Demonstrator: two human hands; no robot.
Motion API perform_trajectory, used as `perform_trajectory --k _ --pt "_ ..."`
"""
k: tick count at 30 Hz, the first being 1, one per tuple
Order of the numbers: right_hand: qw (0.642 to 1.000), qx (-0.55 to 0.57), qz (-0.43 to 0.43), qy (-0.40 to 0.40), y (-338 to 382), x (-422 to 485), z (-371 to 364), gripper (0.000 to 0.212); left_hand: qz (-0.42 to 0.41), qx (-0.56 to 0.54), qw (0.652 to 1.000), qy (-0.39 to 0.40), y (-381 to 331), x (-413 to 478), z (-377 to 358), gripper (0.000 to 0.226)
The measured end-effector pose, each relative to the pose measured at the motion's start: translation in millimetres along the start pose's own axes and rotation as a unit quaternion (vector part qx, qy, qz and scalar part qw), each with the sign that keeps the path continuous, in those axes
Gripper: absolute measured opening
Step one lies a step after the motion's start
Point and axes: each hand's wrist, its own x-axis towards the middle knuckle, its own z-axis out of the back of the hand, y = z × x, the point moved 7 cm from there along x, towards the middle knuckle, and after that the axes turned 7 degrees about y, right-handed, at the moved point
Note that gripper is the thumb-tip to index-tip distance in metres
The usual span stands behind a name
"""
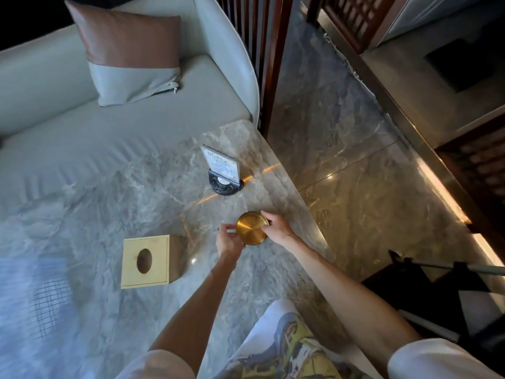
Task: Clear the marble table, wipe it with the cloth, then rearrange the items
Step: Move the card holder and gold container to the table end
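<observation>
A round gold metal dish (252, 228) sits near the right edge of the marble table (114, 203). My left hand (228, 239) grips its left rim and my right hand (276, 227) grips its right rim. Whether the dish rests on the marble or is just above it I cannot tell. A square wooden tissue box (146, 261) with an oval hole on top stands to the left of my hands. Further back, a card sign on a black round base (222, 170) stands upright near the table's far right corner. No cloth is visible.
A pale sofa (123, 127) with a brown-and-grey cushion (131, 56) runs along the table's far side. Dark wooden slats (262, 64) rise behind the far corner. A polished stone floor (355, 160) lies to the right, below the table edge.
</observation>
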Motion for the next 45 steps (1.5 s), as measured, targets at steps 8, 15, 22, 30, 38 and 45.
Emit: perform_trajectory --k 8,15,22,30,38,45 --pt "1.0 0.005 0.003 0.0 3 -8 -3 0.059 0.023 0.047 0.997 0.055 4 -6 6 0.044" --pt "0.985 -0.071 0.092 -0.129 30 -32 1 0.046 -0.091 0.093 0.991 0.011 -37 -32 69 0.046" --pt "0.979 -0.123 0.151 -0.058 93 -46 -82 0.042 -0.159 0.108 0.964 -0.186 -51 -52 213 0.042" --pt "0.98 -0.012 -0.033 0.196 105 -46 -221 0.092 0.014 0.091 0.993 -0.07 9 -30 281 0.059" --pt "0.965 0.149 -0.069 0.205 85 -42 -261 0.054 -0.031 0.013 0.999 0.019 28 -55 275 0.054" --pt "0.98 0.105 -0.042 0.166 65 -85 -223 0.033 -0.073 -0.026 0.996 0.052 33 -110 235 0.047"
